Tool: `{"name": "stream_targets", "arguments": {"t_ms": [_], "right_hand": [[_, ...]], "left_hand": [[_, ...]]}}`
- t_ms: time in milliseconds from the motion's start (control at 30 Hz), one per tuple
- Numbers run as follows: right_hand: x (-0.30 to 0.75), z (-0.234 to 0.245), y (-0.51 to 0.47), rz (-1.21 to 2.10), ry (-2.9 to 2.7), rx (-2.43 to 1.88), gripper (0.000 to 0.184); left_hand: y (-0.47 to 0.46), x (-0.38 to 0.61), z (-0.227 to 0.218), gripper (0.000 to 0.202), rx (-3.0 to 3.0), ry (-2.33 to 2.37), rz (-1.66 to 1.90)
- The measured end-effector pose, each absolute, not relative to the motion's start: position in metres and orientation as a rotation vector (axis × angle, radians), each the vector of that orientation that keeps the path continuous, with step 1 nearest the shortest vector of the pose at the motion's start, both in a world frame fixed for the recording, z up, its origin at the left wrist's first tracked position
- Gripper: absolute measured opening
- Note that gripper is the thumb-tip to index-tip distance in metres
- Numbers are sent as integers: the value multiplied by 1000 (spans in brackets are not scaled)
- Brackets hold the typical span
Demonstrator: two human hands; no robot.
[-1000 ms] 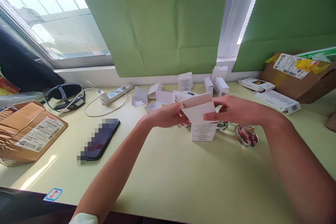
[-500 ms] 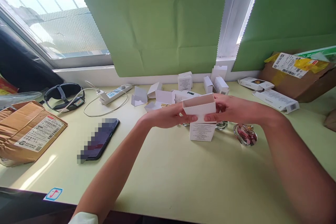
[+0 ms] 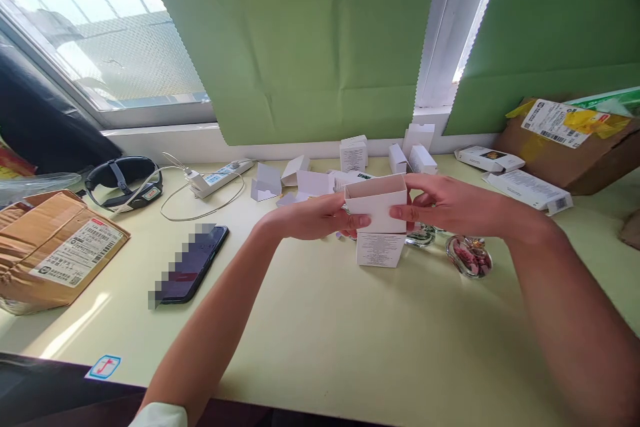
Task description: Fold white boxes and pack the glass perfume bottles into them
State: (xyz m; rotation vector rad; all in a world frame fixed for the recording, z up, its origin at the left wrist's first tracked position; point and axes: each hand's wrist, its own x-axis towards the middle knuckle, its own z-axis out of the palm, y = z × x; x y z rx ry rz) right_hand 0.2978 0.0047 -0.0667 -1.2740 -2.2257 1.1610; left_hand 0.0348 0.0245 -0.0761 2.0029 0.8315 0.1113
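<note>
- Between my hands, over the middle of the table (image 3: 325, 340): white carton (image 3: 377, 212), open end up. Back inner wall shows; lower interior hidden by the front panel, so contents can't be read.
- Left hand (image 3: 320, 217) grips its left side, thumb flat on the front panel. Other fingers mostly behind the carton.
- Right hand (image 3: 435, 203) grips the right side, thumb on the front, index up near the back top corner; remaining fingers partly hidden.
- Directly under the carton: printed box (image 3: 379, 250), text facing me, too small to read. Can't tell if the two are joined or just touching.
- Behind and under my right hand: glass item (image 3: 421, 235), mostly covered. Just right of it, glass bottle (image 3: 469, 257), pink stuff inside, gold-coloured top.
- Beyond my left hand: opened white boxes (image 3: 267, 182), flaps up, partly blocked by my wrist. More small boxes (image 3: 353, 155) stand by the window ledge.
- Far right: brown parcel (image 3: 565, 163), cut off by the frame edge, yellow tape on it.
- Left: torn brown box (image 3: 55, 247), also cut off; inside unclear. Phone (image 3: 200, 267) beside it, part pixelated.
</note>
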Motion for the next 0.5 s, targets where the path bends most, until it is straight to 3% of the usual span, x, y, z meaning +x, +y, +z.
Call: {"name": "stream_targets", "arguments": {"t_ms": [500], "right_hand": [[303,-61,4,1079,-2335,-1348,33]], "left_hand": [[26,28,-76,51,2127,894,84]]}}
